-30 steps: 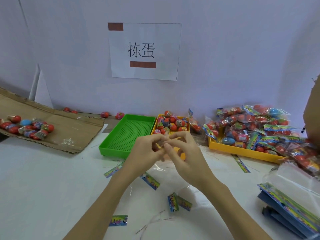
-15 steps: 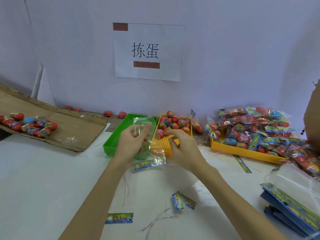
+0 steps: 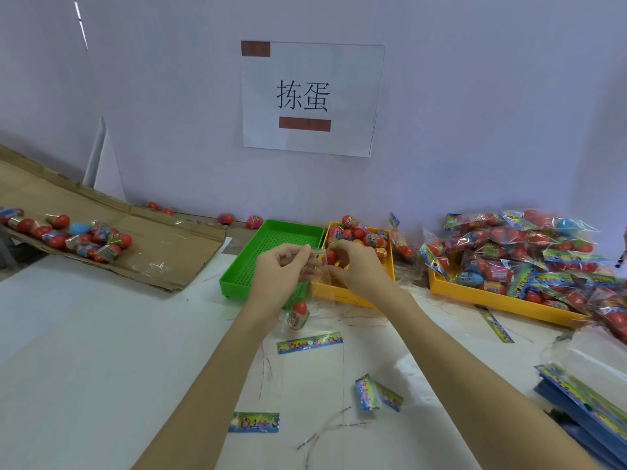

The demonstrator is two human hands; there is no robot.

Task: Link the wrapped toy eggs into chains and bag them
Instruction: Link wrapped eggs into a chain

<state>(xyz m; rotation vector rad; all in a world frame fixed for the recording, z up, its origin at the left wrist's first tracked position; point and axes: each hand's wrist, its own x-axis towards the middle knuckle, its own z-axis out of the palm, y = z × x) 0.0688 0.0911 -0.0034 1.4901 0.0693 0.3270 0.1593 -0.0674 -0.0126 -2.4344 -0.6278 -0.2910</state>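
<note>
**Egg going into the clear bag**

Red wrapped egg (image 3: 330, 256) pinched in right hand (image 3: 356, 269), fingers curled round it, raised over the yellow tray (image 3: 353, 295) of loose eggs. Clear bag (image 3: 307, 320) hanging below, mouth pinched by left hand (image 3: 281, 271) between thumb and fingertips; another egg (image 3: 298, 315) already inside, low near the bench (image 3: 84, 334). Probably light, hard shells under slick, crinkly film: best taken round the egg's body, not the wrap. Bag floppy, apt to close; best held at the rim. Green tray (image 3: 271, 252) just left, filled bags (image 3: 526, 252) heaped right.
</note>
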